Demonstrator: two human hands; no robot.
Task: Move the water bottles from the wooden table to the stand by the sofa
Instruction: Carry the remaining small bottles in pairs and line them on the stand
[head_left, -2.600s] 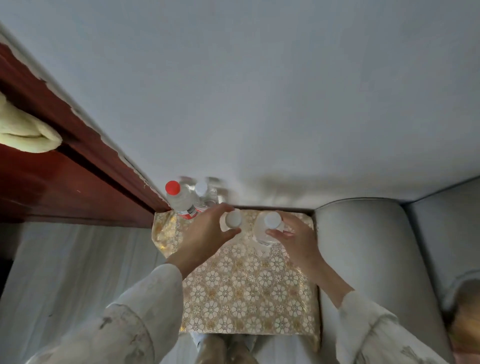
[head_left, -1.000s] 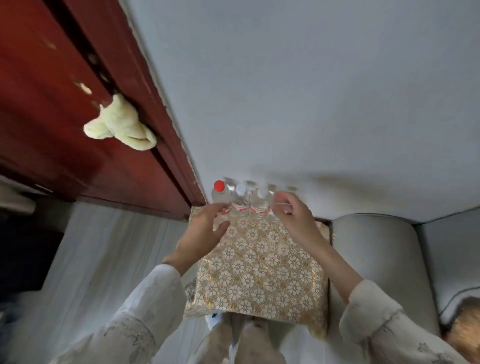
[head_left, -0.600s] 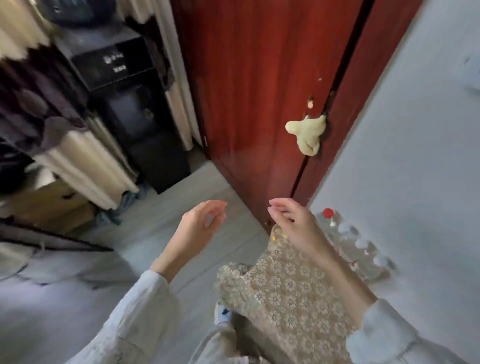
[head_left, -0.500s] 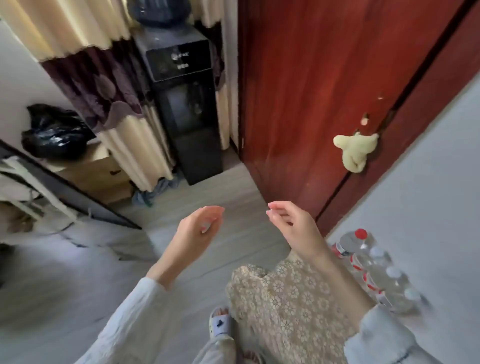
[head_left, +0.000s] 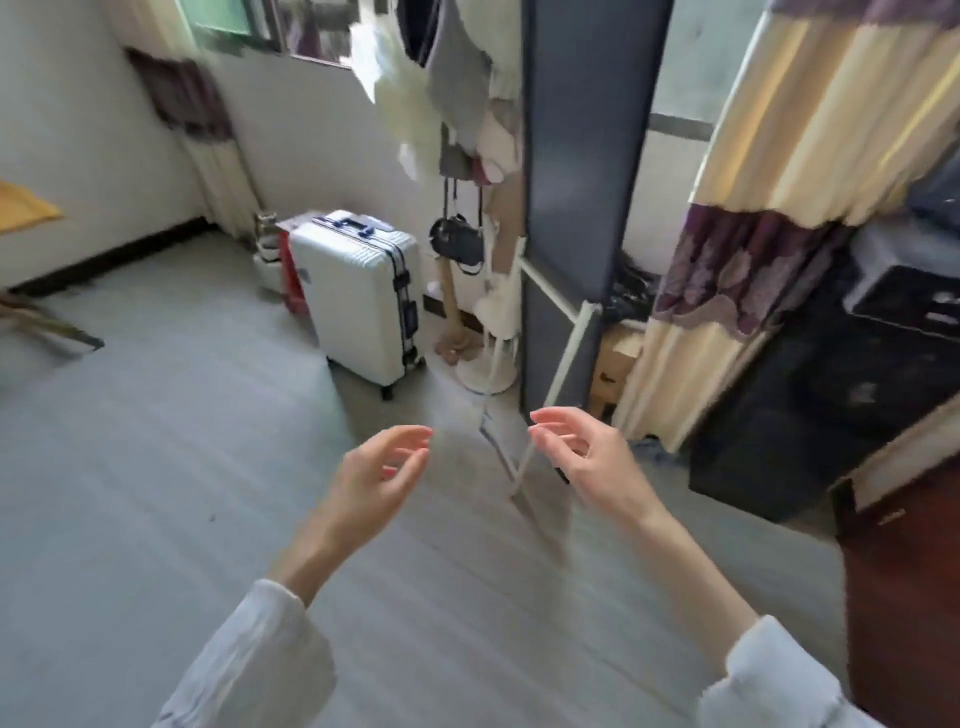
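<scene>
Water bottles are not seen anywhere in this view, and neither are the wooden table or the stand. Both hands are held out over the grey floor (head_left: 156, 493) with nothing in them. The left hand (head_left: 376, 480) is shown with fingers loosely curled and spread, palm turned inward; the right hand (head_left: 597, 460) is likewise relaxed, its fingers bent slightly toward the left one. White sleeves (head_left: 254, 670) are seen at the bottom edge. Farther off, a white suitcase (head_left: 358, 296) is stood upright on the floor, beside a dark tall panel (head_left: 576, 156). A cream and purple curtain (head_left: 769, 218) is hung at the right, next to a black cabinet (head_left: 831, 389).
</scene>
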